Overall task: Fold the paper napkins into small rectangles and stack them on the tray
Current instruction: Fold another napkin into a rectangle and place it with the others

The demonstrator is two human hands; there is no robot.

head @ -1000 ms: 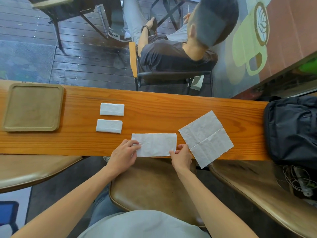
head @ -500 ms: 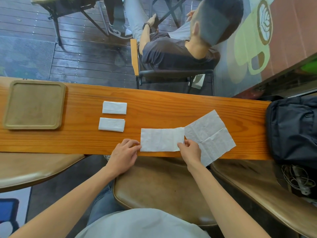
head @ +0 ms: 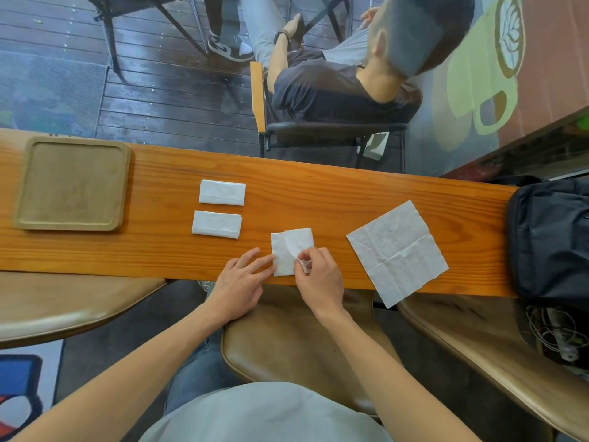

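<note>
On the wooden counter [head: 350, 199], the half-folded napkin [head: 291, 250] lies between the hands, the left hand [head: 242, 279] resting straight fingertips [head: 267, 260] on its left edge while the right hand [head: 318, 279] pinches its folded-over flap between curled thumb and forefinger.

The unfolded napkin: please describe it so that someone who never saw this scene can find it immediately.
Start at the long orange wooden counter and go to its right part, just left of the black bag. The unfolded napkin lies there flat, turned like a diamond. Unlike the other napkins, it is a large open square with crossing creases, and no hand touches it.
</note>
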